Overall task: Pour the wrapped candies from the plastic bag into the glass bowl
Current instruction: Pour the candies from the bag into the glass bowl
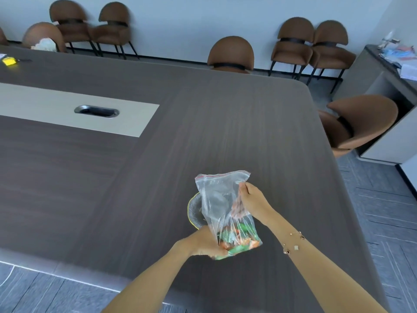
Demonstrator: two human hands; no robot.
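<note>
Fingers of the left hand are clenched around the bottom of the plastic bag, where the wrapped candies sit in a green and orange heap. Fingers of the right hand pinch the right side of the bag higher up, below its red-striped zip edge, which points away from the person and looks closed, though I cannot tell for sure. Held upright above the table, the bag covers most of the glass bowl; only the bowl's left rim shows, and whether anything lies in it cannot be told. A bracelet circles the right forearm. Dark tabletop lies bare on every side of the bowl, with the rounded right corner and edge well apart from it and the near edge closer. A brown chair stands beside the right edge. No writing on the bag can be read.
</note>
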